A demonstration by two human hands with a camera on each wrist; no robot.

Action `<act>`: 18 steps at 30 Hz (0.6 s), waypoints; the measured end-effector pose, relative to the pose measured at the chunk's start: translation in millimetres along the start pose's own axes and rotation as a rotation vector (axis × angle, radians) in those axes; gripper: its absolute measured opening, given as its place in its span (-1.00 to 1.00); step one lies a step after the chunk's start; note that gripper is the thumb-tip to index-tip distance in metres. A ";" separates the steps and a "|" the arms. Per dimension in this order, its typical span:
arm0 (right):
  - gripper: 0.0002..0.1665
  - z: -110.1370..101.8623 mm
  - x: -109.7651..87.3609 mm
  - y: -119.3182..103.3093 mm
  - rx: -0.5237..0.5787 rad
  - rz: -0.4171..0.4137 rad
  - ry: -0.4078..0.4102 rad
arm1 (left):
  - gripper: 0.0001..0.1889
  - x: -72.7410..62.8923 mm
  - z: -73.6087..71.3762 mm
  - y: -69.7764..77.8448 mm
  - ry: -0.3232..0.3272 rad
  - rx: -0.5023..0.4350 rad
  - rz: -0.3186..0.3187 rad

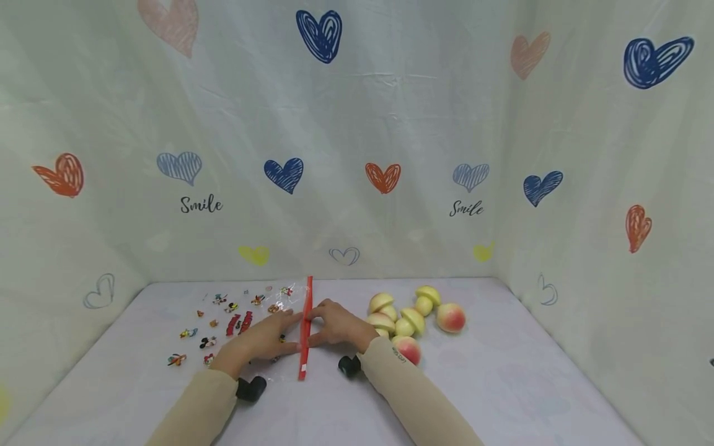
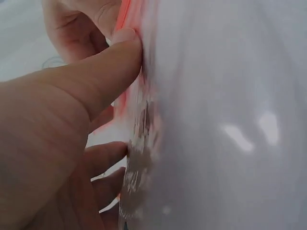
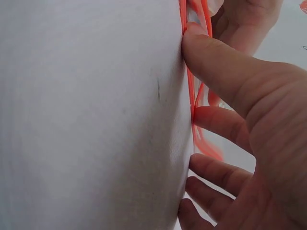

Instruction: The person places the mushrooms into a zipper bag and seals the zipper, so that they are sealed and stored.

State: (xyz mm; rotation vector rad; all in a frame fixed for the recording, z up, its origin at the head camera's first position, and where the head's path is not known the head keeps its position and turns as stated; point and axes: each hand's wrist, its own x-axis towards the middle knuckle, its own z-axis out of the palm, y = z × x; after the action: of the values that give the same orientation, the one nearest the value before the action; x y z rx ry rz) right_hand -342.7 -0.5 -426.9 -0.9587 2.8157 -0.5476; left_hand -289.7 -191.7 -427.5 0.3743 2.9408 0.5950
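A clear plastic zip bag (image 1: 273, 370) printed with small cartoon figures lies on the table, its red zip strip (image 1: 305, 328) running away from me. My left hand (image 1: 262, 339) holds the strip's edge from the left, thumb and forefinger spread along it. Opposite, my right hand (image 1: 337, 325) holds the edge from the right. In the right wrist view, two red edges show beside the right thumb (image 3: 216, 57), with a narrow gap between them. The left thumb (image 2: 103, 72) presses the plastic beside the red edge.
Several pale yellow mushroom-shaped pieces (image 1: 413, 321) lie right of my right hand, along with a peach (image 1: 450, 317) and another peach (image 1: 407, 351) partly behind my sleeve. A heart-printed curtain (image 1: 346, 210) closes off the white table's back and sides.
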 end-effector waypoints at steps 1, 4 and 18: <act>-0.39 0.0 0.0 0.0 0.003 0.002 0.001 | -0.21 0.1 -0.5 0.9 -0.006 0.008 -0.004; -0.38 0.0 0.1 0.5 0.008 0.010 0.001 | -0.22 -0.9 -3.9 3.8 -0.026 0.026 -0.019; -0.34 -3.0 0.3 -3.3 -0.001 0.044 -0.027 | -0.25 -10.8 -20.8 -6.1 -0.029 -0.024 -0.051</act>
State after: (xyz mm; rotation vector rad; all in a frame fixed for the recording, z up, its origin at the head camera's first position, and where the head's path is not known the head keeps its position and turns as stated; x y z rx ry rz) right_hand -341.7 -2.2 -422.9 -0.8953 2.8060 -0.5237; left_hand -284.0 -207.7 -410.1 0.3015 2.9035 0.6128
